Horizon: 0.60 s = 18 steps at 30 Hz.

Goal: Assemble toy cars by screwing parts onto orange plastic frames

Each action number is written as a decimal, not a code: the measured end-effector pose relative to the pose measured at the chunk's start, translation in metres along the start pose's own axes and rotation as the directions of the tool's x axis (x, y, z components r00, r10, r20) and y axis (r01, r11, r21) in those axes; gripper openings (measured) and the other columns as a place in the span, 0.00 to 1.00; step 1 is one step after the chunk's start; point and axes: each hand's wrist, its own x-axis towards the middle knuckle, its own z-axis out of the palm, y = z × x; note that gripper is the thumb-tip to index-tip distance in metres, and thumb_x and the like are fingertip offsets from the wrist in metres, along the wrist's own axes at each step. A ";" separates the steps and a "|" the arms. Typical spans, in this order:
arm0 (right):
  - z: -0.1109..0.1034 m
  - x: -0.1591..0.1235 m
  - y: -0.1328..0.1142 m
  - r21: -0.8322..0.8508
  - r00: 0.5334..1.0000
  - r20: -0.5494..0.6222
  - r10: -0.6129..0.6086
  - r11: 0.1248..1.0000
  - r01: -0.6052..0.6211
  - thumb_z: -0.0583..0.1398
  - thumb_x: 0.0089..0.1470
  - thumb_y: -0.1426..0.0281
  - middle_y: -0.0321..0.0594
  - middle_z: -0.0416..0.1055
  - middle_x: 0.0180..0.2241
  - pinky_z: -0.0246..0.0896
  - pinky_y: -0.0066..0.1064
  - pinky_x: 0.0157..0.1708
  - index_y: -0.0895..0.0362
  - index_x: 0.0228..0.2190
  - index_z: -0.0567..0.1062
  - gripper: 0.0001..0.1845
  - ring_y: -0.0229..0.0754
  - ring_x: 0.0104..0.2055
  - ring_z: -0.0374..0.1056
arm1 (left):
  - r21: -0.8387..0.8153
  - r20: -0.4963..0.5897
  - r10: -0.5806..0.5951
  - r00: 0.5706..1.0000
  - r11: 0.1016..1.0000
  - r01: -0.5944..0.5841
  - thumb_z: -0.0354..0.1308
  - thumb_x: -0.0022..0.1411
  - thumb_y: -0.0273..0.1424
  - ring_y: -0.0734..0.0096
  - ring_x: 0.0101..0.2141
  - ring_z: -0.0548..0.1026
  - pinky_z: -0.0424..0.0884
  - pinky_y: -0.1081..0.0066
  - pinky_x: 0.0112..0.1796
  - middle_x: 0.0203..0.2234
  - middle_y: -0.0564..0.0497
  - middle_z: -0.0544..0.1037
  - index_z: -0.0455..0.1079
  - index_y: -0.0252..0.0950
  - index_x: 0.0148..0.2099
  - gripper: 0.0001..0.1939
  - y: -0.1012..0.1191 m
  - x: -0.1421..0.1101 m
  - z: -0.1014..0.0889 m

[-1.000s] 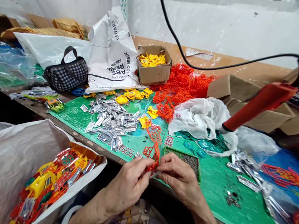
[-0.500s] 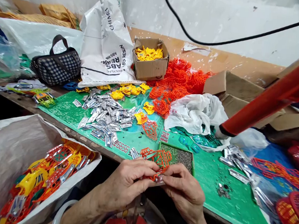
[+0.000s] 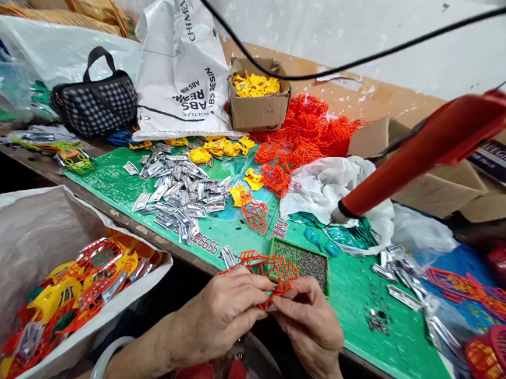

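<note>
Orange lattice frame (image 3: 288, 271): over desk's (image 3: 357, 314) front edge | left hand (image 3: 221, 307): pinching its left side | right hand (image 3: 314, 328): pinching its near right part, likely for steadiness | green tray (image 3: 327, 277): just behind, presumably for easy reach.

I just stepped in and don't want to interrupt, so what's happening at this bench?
A person holds an orange-red lattice frame between the fingers of the left hand and right hand, at the near edge of the green work surface. Just beyond is a green tray of tiny dark pieces. Silvery pieces lie piled farther off, and a white sack at the person's left holds yellow, red and silvery parts.
</note>
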 end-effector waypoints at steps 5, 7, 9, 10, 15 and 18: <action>0.004 -0.002 0.002 0.119 0.999 -0.036 0.028 0.993 -0.023 0.73 0.42 0.69 0.34 0.69 0.22 0.68 0.30 0.23 0.50 0.25 0.78 0.09 0.38 0.24 0.68 | 0.054 0.001 0.020 1.000 0.998 -0.020 0.54 0.65 0.19 0.64 0.41 0.80 0.74 0.65 0.46 0.39 0.40 0.82 0.73 0.28 0.42 0.07 0.002 -0.001 0.003; 0.006 -0.003 0.003 0.146 0.999 -0.047 0.016 0.989 -0.009 0.72 0.42 0.71 0.34 0.69 0.23 0.67 0.27 0.23 0.51 0.25 0.79 0.08 0.36 0.24 0.67 | 0.088 0.016 0.025 1.000 0.996 -0.026 0.54 0.65 0.19 0.63 0.42 0.79 0.74 0.64 0.47 0.39 0.40 0.82 0.73 0.28 0.42 0.07 0.003 -0.001 0.003; 0.007 -0.004 0.003 0.134 0.999 -0.052 -0.016 0.991 0.023 0.72 0.43 0.71 0.35 0.69 0.23 0.67 0.26 0.23 0.51 0.25 0.79 0.07 0.36 0.25 0.67 | 0.123 0.029 0.024 0.999 0.992 -0.028 0.53 0.66 0.19 0.62 0.43 0.79 0.74 0.63 0.48 0.40 0.40 0.82 0.73 0.28 0.43 0.08 0.003 -0.002 0.004; 0.007 -0.004 0.003 0.114 0.998 -0.053 -0.036 0.993 0.042 0.72 0.44 0.71 0.35 0.69 0.23 0.67 0.26 0.23 0.51 0.25 0.79 0.07 0.36 0.25 0.67 | 0.136 0.032 0.022 0.999 0.990 -0.026 0.53 0.66 0.19 0.62 0.43 0.79 0.74 0.62 0.48 0.39 0.40 0.82 0.73 0.29 0.42 0.08 0.003 -0.002 0.004; 0.005 -0.002 0.007 0.056 0.995 -0.037 -0.096 0.994 0.098 0.71 0.47 0.69 0.35 0.67 0.24 0.66 0.27 0.22 0.51 0.26 0.78 0.07 0.37 0.25 0.66 | 0.179 0.054 0.016 0.998 0.984 -0.025 0.50 0.67 0.19 0.63 0.41 0.79 0.77 0.63 0.45 0.36 0.42 0.82 0.72 0.30 0.40 0.10 0.005 -0.001 0.006; 0.004 -0.001 0.009 0.024 0.990 -0.021 -0.141 0.990 0.141 0.70 0.49 0.68 0.35 0.67 0.24 0.66 0.29 0.20 0.50 0.26 0.77 0.06 0.38 0.24 0.66 | 0.226 0.074 0.027 0.997 0.973 -0.043 0.50 0.66 0.19 0.62 0.41 0.79 0.77 0.61 0.45 0.39 0.41 0.81 0.71 0.31 0.42 0.09 0.006 0.000 0.007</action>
